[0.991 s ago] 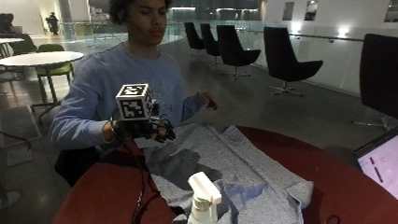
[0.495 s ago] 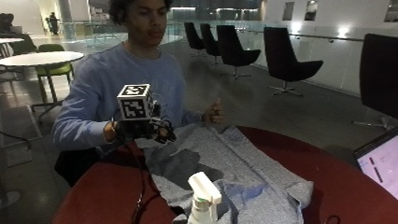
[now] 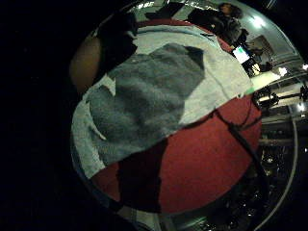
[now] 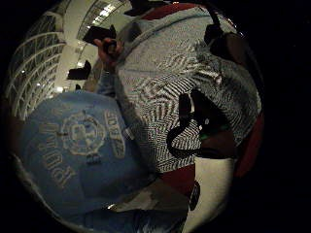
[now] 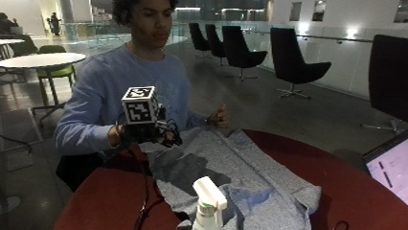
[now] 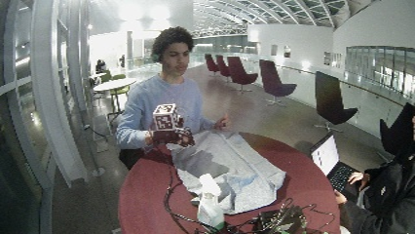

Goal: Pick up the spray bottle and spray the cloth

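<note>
A grey cloth lies spread over the round red table. The white spray bottle stands upright at the cloth's near edge, away from the person. My gloved right hand hovers palm down above the cloth's corner closest to the person, fingers hanging loosely curled and holding nothing. The little finger side palm view shows the cloth below with the hand's shadow on it, and bare table beside it. The bare left hand is at the cloth's far edge. The wide view shows the bottle well apart from the gloved hand.
An open laptop sits at the table's right side. Dark cables lie tangled on the table near the bottle, and one cable runs from the glove across the tabletop. Chairs stand behind on the floor.
The bare left hand has come down from the air to the cloth's far edge. The gloved hand has stayed almost still above the cloth.
</note>
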### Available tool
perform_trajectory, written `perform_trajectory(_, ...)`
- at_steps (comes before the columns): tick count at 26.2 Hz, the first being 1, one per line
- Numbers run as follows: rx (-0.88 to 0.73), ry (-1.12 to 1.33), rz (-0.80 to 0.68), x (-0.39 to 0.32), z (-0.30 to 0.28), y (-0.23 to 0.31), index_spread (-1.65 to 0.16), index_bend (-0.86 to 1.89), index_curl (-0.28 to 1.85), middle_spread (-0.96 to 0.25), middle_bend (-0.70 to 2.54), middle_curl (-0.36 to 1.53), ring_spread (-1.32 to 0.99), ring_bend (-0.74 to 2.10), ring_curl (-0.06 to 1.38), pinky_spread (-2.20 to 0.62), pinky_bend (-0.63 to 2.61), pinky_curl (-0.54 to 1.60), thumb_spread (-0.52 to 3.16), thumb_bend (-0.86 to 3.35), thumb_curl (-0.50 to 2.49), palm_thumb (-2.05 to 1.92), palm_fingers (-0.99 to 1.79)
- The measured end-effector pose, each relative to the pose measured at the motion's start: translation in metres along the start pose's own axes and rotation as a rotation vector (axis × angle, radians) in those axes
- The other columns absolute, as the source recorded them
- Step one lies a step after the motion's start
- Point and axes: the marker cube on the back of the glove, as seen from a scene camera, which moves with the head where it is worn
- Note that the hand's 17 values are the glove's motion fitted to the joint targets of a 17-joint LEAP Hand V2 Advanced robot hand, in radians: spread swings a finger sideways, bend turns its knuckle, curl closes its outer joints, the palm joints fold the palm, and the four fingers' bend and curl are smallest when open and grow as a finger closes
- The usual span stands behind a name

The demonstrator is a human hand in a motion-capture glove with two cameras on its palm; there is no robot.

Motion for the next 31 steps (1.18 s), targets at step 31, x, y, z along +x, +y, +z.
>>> perform_trajectory(31, 0.689, -0.655, 0.67, 0.222, -0.043, -0.057, -0.35, 0.1, 0.24, -0.02, 0.27, 0.37, 0.0, 0.38, 0.32, 0.23, 0.38, 0.32, 1.02, -0.01, 0.33, 0.66, 0.68)
